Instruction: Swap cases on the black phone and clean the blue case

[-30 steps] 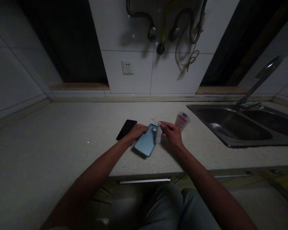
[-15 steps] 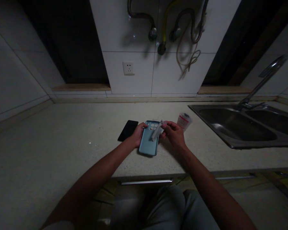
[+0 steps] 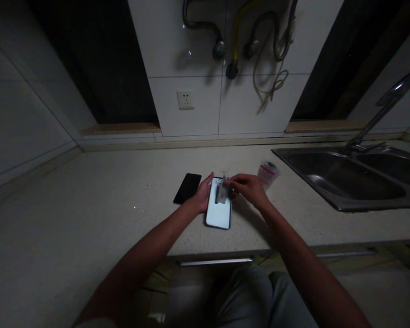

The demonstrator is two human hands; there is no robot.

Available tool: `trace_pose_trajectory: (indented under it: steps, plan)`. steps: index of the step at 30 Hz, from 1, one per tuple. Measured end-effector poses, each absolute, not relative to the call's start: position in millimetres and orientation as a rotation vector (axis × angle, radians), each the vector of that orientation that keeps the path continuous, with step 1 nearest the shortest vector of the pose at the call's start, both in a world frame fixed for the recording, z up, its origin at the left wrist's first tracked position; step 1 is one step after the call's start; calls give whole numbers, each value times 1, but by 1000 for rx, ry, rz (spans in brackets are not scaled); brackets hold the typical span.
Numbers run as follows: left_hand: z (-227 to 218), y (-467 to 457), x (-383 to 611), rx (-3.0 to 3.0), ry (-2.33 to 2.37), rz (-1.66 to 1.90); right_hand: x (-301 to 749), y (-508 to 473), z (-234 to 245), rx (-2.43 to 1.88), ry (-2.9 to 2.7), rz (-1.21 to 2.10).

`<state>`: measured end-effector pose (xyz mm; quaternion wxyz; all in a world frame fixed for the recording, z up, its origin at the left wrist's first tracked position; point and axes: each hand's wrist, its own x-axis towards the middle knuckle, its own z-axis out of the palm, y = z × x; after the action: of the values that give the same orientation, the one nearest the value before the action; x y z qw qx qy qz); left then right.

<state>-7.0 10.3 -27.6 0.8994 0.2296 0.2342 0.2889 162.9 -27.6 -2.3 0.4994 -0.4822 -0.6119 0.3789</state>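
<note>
My left hand [image 3: 202, 196] grips the left edge of a pale blue phone case [image 3: 219, 213] with a dark rim, tilted over the counter. My right hand [image 3: 249, 186] pinches a small translucent white piece [image 3: 222, 193], like a thin sheet or sachet, in front of the case's upper part and its camera cutouts. What exactly the piece is cannot be made out. Beside my left hand a black phone [image 3: 187, 188] lies flat. Just beyond my right hand is a clear plastic bag [image 3: 268, 174] with a red stripe, blurred and partly hidden by the hand.
A steel double sink [image 3: 345, 180] with a tap [image 3: 384, 111] is set into the pale counter [image 3: 123, 182] on the right. A socket [image 3: 185, 100] and hoses [image 3: 237, 36] are on the tiled wall. A drawer handle [image 3: 216, 262] runs below the front edge.
The case has tilted and now looks brighter. The translucent piece hangs more upright over its upper part. The whole view has shifted slightly; the black phone stays beside the left hand.
</note>
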Motion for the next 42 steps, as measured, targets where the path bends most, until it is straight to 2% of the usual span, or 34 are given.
trace_pose_trajectory:
  steps: [3,6,8,12,18,24,28,32,35,37,42]
  plan:
    - [-29,11,-6,451,461,614,169,-20,10,-1222,-1762,794]
    - [-28,11,-5,431,445,609,171,-19,23,-1308,-1822,520]
    - [-29,11,-5,419,442,624,169,-21,31,-1393,-1860,479]
    - [-32,13,-4,398,431,640,164,-29,44,-1482,-2073,648]
    - [-32,13,-5,398,435,614,161,-34,60,-1399,-2102,613]
    - [-34,15,-6,423,467,628,161,-44,75,-1357,-1902,1083]
    - [-36,16,-4,438,489,666,159,-45,77,-1323,-1776,1194]
    - [-35,16,-2,461,496,682,158,-31,66,-1437,-1770,982]
    - [-34,15,-1,446,504,676,155,-19,53,-1525,-1894,570]
    - [-32,14,-1,414,502,690,151,-15,42,-1504,-1980,347]
    - [-27,12,0,327,569,748,133,-16,9,-1320,-2305,104]
